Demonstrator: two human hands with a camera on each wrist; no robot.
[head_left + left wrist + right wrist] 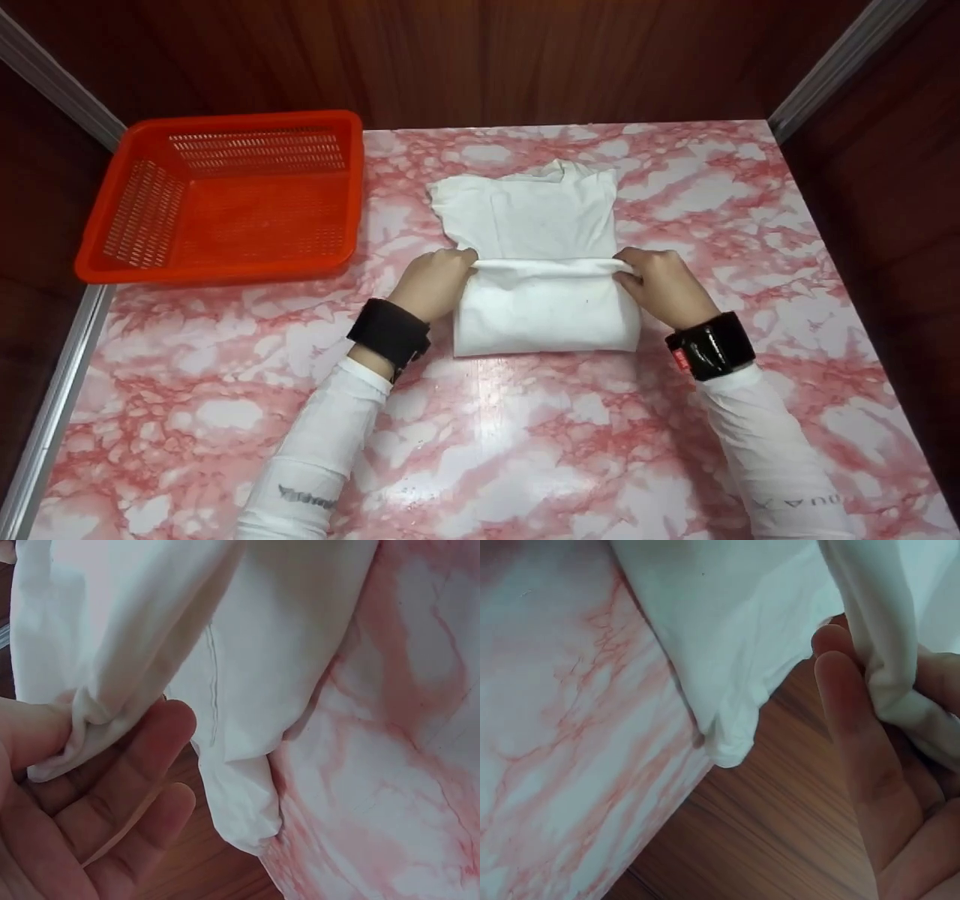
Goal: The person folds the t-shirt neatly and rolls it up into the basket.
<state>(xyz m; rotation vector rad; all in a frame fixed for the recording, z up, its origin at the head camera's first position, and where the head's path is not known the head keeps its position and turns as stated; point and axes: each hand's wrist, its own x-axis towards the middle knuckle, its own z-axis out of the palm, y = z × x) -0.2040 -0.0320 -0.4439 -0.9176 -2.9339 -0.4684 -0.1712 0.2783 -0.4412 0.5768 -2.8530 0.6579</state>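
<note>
A white T-shirt (551, 217) lies on the table, its neckline toward the back wall and its lower part turned up over itself in a wide fold. My left hand (437, 283) pinches the left end of the folded edge. At the other end, my right hand (664, 285) pinches the same edge between thumb and fingers. The left wrist view shows the left hand (97, 787) with cloth bunched under its thumb. In the right wrist view the right hand (900, 757) grips a rolled bit of the shirt's (727, 637) edge, lifted off the layer below.
A red plastic basket (217, 274) with slotted sides stands at the back left of the pink-and-white marbled table (495, 450). Dark wooden panels (465, 60) rise behind and at both sides, with metal strips at the corners.
</note>
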